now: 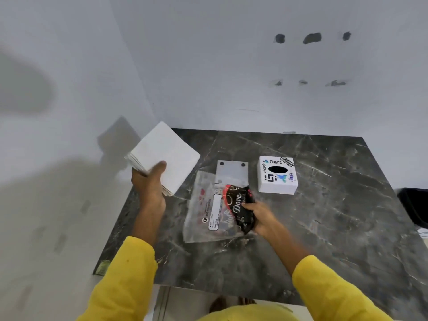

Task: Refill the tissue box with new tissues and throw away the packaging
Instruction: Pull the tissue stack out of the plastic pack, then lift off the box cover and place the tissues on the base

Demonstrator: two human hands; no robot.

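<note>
My left hand [149,184] holds a thick stack of white tissues [165,156] raised above the left edge of the table. My right hand [259,216] grips the dark end of the plastic tissue packaging [213,212], which lies flat on the table, clear with a black and red "Dove" print. The white tissue box [277,176], with stickers and an oval slot on top, stands upright to the right of the packaging. A flat white panel [232,170] with two dark dots lies just left of the box, partly under the packaging.
The dark marble table [335,216] stands in a corner of white walls. A black object [414,205] sits beyond the table's right edge. The wall behind has several dark holes [311,38].
</note>
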